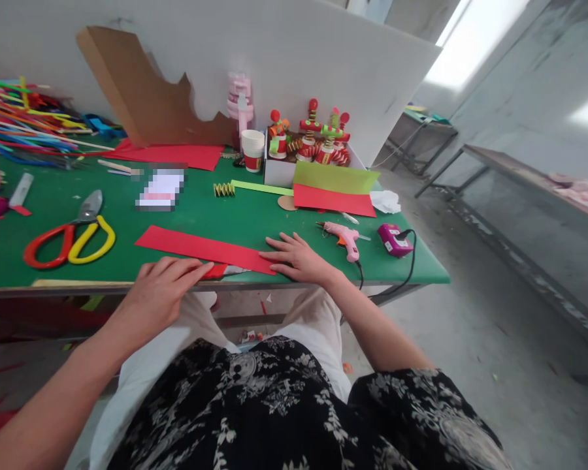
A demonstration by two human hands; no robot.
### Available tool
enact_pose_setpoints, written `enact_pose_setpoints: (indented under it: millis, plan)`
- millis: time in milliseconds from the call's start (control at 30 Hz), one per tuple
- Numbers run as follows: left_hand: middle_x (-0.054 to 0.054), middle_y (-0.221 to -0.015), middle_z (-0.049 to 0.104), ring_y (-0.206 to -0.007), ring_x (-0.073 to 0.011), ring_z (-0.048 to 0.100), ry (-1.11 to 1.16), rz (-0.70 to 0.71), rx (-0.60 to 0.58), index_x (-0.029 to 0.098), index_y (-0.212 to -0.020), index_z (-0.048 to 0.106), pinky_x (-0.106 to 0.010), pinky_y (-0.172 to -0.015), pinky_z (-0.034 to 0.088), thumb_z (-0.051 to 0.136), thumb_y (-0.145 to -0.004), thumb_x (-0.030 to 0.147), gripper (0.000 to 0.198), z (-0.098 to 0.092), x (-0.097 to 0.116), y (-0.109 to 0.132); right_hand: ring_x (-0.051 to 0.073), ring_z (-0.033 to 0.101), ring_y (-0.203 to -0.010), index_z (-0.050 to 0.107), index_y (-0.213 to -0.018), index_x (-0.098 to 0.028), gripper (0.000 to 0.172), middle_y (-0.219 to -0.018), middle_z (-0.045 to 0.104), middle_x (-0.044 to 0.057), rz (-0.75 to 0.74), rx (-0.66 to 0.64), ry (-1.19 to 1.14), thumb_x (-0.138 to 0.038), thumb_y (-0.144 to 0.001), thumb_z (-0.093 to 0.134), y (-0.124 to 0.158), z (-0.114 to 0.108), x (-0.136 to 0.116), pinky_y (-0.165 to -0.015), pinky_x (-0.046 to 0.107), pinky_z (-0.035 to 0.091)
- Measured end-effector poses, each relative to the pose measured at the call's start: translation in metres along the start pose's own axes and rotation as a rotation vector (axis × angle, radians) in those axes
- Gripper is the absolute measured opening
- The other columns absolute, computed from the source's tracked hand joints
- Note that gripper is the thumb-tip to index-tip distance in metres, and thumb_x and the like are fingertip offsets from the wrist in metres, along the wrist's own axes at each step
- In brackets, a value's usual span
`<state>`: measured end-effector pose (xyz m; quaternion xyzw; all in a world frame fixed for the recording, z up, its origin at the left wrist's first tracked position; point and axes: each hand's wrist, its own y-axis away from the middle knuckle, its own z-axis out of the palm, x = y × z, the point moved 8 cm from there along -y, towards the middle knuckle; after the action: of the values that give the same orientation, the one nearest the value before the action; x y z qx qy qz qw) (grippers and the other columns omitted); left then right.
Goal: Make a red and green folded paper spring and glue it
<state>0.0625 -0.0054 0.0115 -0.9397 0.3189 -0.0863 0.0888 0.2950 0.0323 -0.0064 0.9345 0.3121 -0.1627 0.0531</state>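
A long red paper strip (196, 247) lies along the front of the green table (225, 215). My right hand (298, 258) rests flat on the strip's right end, fingers spread. My left hand (164, 290) lies at the table's front edge, fingers stretched out toward the strip's near edge and a small red scrap (215, 271). Neither hand grips anything. A pink glue gun (343, 238) lies just right of my right hand, its black cord hanging over the edge.
Red and yellow scissors (71, 238) lie at the left. A white box (279, 171) of craft figures, a paper cup (253, 150), green and red sheets (333, 186), a magenta device (394, 239), coloured sticks (24, 124) and a cardboard piece (142, 98) sit farther back. Benches stand at the right.
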Motion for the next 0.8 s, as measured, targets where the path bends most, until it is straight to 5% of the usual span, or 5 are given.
enact_pose_setpoints:
  millis: [800]
  plan:
    - [-0.009, -0.13, 0.066, -0.112, -0.0327, 0.057, 0.034, -0.012, -0.015, 0.029, -0.14, 0.056, -0.044, -0.082, 0.044, 0.036, -0.076, 0.001, 0.073, 0.0045, 0.0037, -0.003, 0.033, 0.027, -0.15, 0.051, -0.144, -0.037, 0.045, -0.16, 0.038, 0.002, 0.02, 0.008, -0.019, -0.042, -0.099, 0.05, 0.0024, -0.0024, 0.0016, -0.12, 0.061, 0.017]
